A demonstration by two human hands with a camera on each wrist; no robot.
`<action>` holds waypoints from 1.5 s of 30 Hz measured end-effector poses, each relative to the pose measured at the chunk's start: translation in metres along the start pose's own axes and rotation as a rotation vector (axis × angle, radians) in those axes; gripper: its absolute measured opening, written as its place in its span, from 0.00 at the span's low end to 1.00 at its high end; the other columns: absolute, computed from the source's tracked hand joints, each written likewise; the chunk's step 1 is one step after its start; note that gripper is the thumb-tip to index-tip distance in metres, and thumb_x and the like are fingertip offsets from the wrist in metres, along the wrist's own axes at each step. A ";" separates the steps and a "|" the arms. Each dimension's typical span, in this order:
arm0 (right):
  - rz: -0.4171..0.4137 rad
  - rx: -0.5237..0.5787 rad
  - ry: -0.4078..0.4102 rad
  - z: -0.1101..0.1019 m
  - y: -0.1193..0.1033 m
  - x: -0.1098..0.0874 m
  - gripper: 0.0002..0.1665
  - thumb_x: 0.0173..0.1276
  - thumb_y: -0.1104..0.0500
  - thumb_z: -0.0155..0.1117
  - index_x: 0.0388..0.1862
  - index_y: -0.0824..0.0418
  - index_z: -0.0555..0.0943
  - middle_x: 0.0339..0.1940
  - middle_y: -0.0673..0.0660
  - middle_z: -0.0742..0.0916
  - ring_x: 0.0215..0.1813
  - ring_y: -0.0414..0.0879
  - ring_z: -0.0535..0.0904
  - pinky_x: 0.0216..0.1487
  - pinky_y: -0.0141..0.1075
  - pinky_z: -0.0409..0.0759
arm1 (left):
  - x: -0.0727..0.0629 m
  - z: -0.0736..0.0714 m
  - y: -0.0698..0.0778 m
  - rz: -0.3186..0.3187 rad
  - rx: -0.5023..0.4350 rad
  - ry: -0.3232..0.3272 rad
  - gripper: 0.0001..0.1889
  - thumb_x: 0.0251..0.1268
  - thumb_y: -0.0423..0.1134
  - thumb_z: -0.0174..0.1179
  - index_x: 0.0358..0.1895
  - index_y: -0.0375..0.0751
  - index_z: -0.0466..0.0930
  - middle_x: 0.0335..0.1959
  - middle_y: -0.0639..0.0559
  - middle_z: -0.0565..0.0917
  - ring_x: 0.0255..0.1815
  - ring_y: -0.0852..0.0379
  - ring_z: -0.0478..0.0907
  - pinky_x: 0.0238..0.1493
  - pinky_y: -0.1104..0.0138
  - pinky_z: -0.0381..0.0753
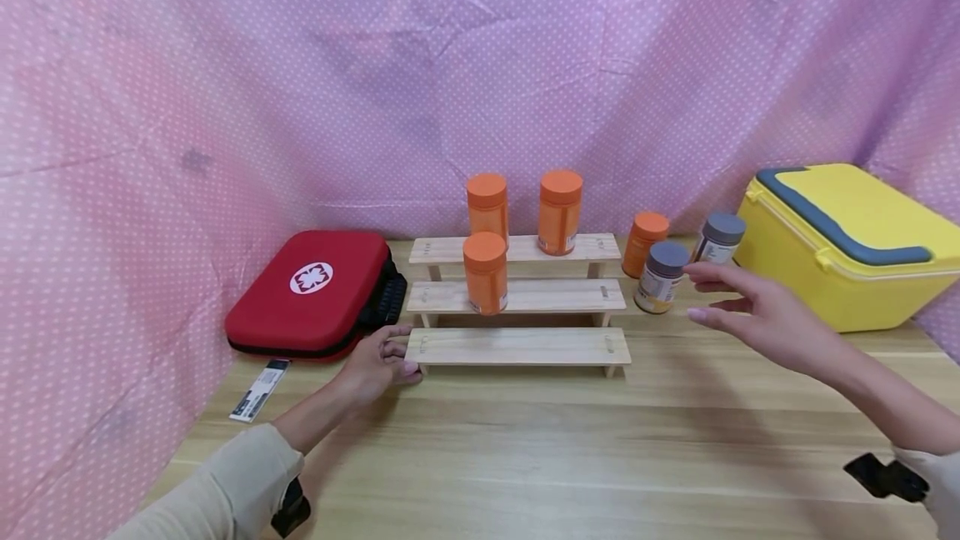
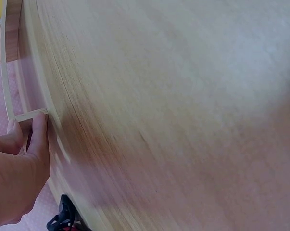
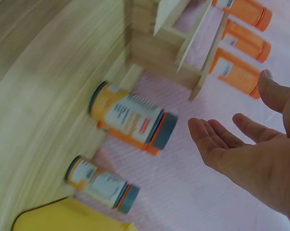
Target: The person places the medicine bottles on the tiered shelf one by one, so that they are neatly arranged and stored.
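A three-tier wooden step rack (image 1: 517, 346) stands in the middle of the table. My left hand (image 1: 372, 367) grips the left end of its lowest tier, and the left wrist view shows thumb and fingers around the end piece (image 2: 31, 115). Two orange bottles (image 1: 560, 213) stand on the top tier and another orange bottle (image 1: 486, 273) on the middle one. My right hand (image 1: 765, 315) hovers with fingers spread and nothing held, beside a grey-capped bottle (image 1: 660, 277) right of the rack. Behind it stand an orange-capped bottle (image 1: 643, 244) and a second grey-capped bottle (image 3: 102, 184).
A red first-aid case (image 1: 315, 294) lies left of the rack, with a small white labelled strip (image 1: 258, 391) in front of it. At the right stands a yellow box (image 1: 840, 273) with a grey-trimmed lid. Pink dotted cloth (image 1: 450, 65) hangs behind the table.
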State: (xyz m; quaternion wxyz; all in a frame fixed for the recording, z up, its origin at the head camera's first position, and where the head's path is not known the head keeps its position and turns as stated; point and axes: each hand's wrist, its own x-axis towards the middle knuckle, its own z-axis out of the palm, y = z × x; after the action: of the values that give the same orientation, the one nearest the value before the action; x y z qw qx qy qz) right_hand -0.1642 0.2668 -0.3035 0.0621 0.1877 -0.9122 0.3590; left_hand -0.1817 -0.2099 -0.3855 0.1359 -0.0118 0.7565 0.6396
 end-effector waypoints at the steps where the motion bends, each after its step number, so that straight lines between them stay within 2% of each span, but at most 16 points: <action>1: 0.007 -0.007 0.007 -0.001 0.004 -0.001 0.30 0.64 0.61 0.68 0.64 0.65 0.72 0.59 0.63 0.78 0.50 0.19 0.69 0.41 0.15 0.76 | 0.000 0.000 0.000 -0.002 -0.002 0.000 0.30 0.61 0.14 0.52 0.67 0.25 0.57 0.46 0.32 0.77 0.41 0.51 0.81 0.47 0.56 0.85; 7: 0.035 -0.021 0.031 -0.007 0.020 0.000 0.29 0.64 0.61 0.68 0.63 0.67 0.72 0.58 0.65 0.79 0.49 0.17 0.68 0.39 0.16 0.77 | 0.000 0.000 0.001 -0.012 -0.006 0.001 0.31 0.61 0.14 0.52 0.68 0.27 0.57 0.47 0.31 0.76 0.42 0.49 0.81 0.48 0.55 0.84; 14: 0.065 -0.019 0.043 -0.011 0.035 0.009 0.32 0.65 0.59 0.67 0.65 0.70 0.69 0.59 0.70 0.77 0.48 0.17 0.67 0.40 0.12 0.73 | 0.001 0.000 0.000 -0.011 0.001 0.002 0.31 0.61 0.14 0.52 0.68 0.27 0.56 0.47 0.31 0.76 0.41 0.48 0.82 0.47 0.56 0.85; 16: 0.078 -0.027 0.042 -0.012 0.039 0.014 0.33 0.66 0.58 0.66 0.65 0.70 0.69 0.59 0.70 0.77 0.51 0.26 0.72 0.40 0.11 0.72 | 0.001 0.000 0.000 -0.011 0.002 0.005 0.31 0.61 0.14 0.52 0.68 0.27 0.56 0.47 0.31 0.76 0.40 0.48 0.82 0.47 0.56 0.85; 18: 0.097 -0.042 0.033 -0.011 0.041 0.019 0.34 0.67 0.55 0.66 0.66 0.70 0.68 0.60 0.71 0.76 0.55 0.40 0.76 0.39 0.11 0.70 | 0.000 0.001 0.001 -0.013 0.005 0.007 0.31 0.61 0.15 0.52 0.68 0.27 0.56 0.47 0.31 0.76 0.41 0.48 0.82 0.47 0.56 0.85; 20: 0.119 -0.059 0.021 -0.010 0.044 0.026 0.37 0.67 0.52 0.65 0.67 0.70 0.66 0.61 0.71 0.76 0.58 0.56 0.76 0.39 0.12 0.68 | 0.000 0.001 0.001 -0.017 0.010 0.012 0.31 0.61 0.15 0.52 0.68 0.27 0.57 0.48 0.30 0.76 0.41 0.49 0.82 0.47 0.56 0.85; 21: 0.132 -0.063 0.013 -0.009 0.045 0.029 0.38 0.67 0.51 0.65 0.69 0.70 0.65 0.61 0.72 0.75 0.59 0.62 0.74 0.40 0.14 0.70 | 0.000 0.001 0.001 -0.019 0.010 0.014 0.31 0.61 0.15 0.52 0.68 0.27 0.57 0.48 0.30 0.76 0.41 0.49 0.82 0.47 0.56 0.85; 23: 0.154 -0.055 0.005 -0.006 0.047 0.036 0.41 0.68 0.49 0.64 0.70 0.70 0.62 0.62 0.73 0.74 0.60 0.68 0.71 0.48 0.25 0.76 | 0.000 0.001 0.002 -0.024 0.014 0.017 0.31 0.61 0.15 0.52 0.68 0.28 0.57 0.48 0.31 0.76 0.41 0.49 0.82 0.47 0.56 0.85; 25: 0.176 -0.047 0.000 -0.001 0.049 0.042 0.43 0.68 0.47 0.63 0.72 0.70 0.59 0.61 0.73 0.74 0.61 0.69 0.70 0.54 0.40 0.79 | 0.000 0.002 0.002 -0.031 0.017 0.022 0.31 0.61 0.15 0.52 0.68 0.28 0.57 0.48 0.31 0.76 0.40 0.49 0.82 0.47 0.56 0.85; 27: 0.199 -0.025 -0.014 0.003 0.049 0.048 0.45 0.68 0.45 0.62 0.73 0.69 0.58 0.61 0.74 0.73 0.62 0.69 0.69 0.56 0.57 0.76 | 0.000 0.002 0.002 -0.033 0.022 0.022 0.31 0.61 0.15 0.52 0.68 0.29 0.57 0.48 0.31 0.76 0.40 0.50 0.82 0.47 0.56 0.85; 28: 0.204 -0.013 -0.018 0.006 0.049 0.051 0.45 0.68 0.45 0.62 0.73 0.69 0.57 0.61 0.74 0.73 0.62 0.70 0.69 0.57 0.62 0.73 | 0.000 0.002 0.002 -0.033 0.024 0.023 0.31 0.61 0.15 0.53 0.68 0.29 0.57 0.48 0.31 0.76 0.40 0.50 0.82 0.47 0.56 0.85; 31: 0.209 0.007 -0.040 0.013 0.049 0.059 0.45 0.69 0.44 0.61 0.73 0.68 0.57 0.61 0.74 0.73 0.61 0.69 0.69 0.58 0.62 0.72 | -0.001 0.002 0.002 -0.029 0.026 0.023 0.31 0.61 0.14 0.52 0.68 0.28 0.57 0.48 0.31 0.76 0.40 0.51 0.82 0.47 0.56 0.85; 35: 0.207 -0.004 -0.057 0.020 0.048 0.066 0.45 0.70 0.43 0.59 0.73 0.69 0.56 0.59 0.73 0.73 0.55 0.64 0.70 0.54 0.56 0.75 | 0.000 0.002 0.002 -0.023 0.021 0.023 0.31 0.60 0.14 0.52 0.68 0.28 0.57 0.47 0.31 0.76 0.39 0.51 0.82 0.47 0.56 0.85; 38: 0.207 -0.025 -0.056 0.024 0.049 0.068 0.44 0.71 0.44 0.58 0.72 0.70 0.56 0.59 0.72 0.72 0.52 0.63 0.69 0.53 0.55 0.76 | 0.000 0.002 0.001 -0.020 0.020 0.023 0.31 0.60 0.14 0.52 0.68 0.28 0.58 0.47 0.31 0.76 0.39 0.51 0.82 0.47 0.56 0.85; 45: 0.203 -0.044 -0.046 0.029 0.053 0.070 0.42 0.73 0.45 0.55 0.71 0.71 0.56 0.62 0.75 0.70 0.60 0.67 0.69 0.59 0.64 0.71 | 0.000 0.002 0.002 -0.030 0.033 0.031 0.31 0.60 0.14 0.53 0.68 0.29 0.58 0.48 0.32 0.76 0.40 0.50 0.81 0.47 0.56 0.85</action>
State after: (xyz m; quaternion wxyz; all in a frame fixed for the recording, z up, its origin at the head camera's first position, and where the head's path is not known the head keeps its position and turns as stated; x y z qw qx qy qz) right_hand -0.2488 0.2620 -0.3412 0.0087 0.1011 -0.9353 0.3391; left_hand -0.1816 -0.2077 -0.3837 0.1336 -0.0307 0.7688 0.6246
